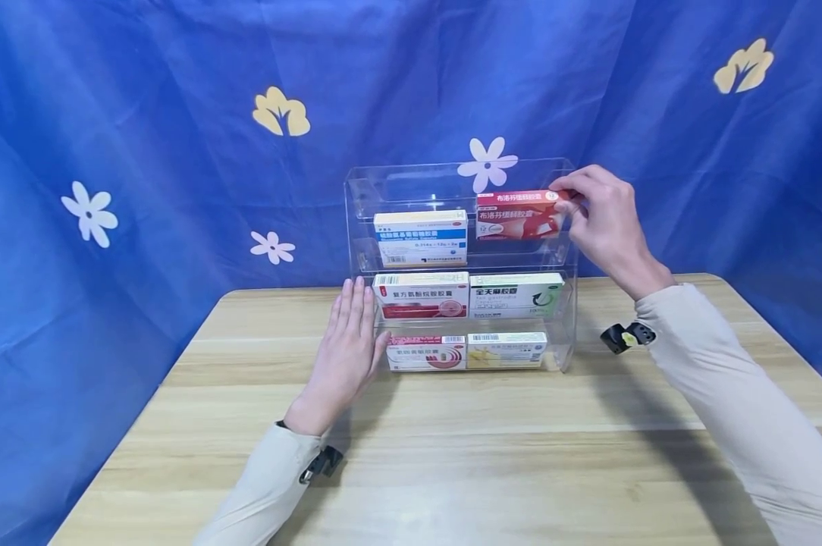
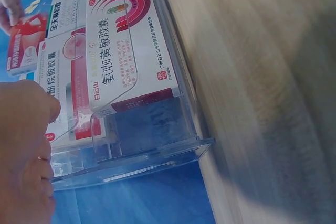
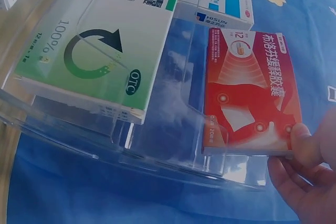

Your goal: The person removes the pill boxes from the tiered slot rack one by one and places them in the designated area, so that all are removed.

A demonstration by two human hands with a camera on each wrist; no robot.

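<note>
My right hand (image 1: 605, 220) pinches a red medicine box (image 1: 516, 216) by its upper right corner, at the right end of the top tier of a clear acrylic rack (image 1: 568, 303). In the right wrist view the thumb lies on the face of the red box (image 3: 252, 93), with fingers behind it. My left hand (image 1: 343, 345) rests with straight fingers along the rack's left side. Beside the red box, a blue-and-white medicine box (image 1: 421, 241) stands on the top tier. The left wrist view shows part of the left hand (image 2: 23, 150) close to the rack's side.
On the middle tier stand a red-and-white box (image 1: 421, 297) and a green-and-white box (image 1: 516, 296). The bottom tier bears a pink-and-white box (image 1: 427, 355) and a yellow-and-white box (image 1: 506, 353). The rack stands on a wooden table (image 1: 411, 455) before a blue curtain (image 1: 179, 152).
</note>
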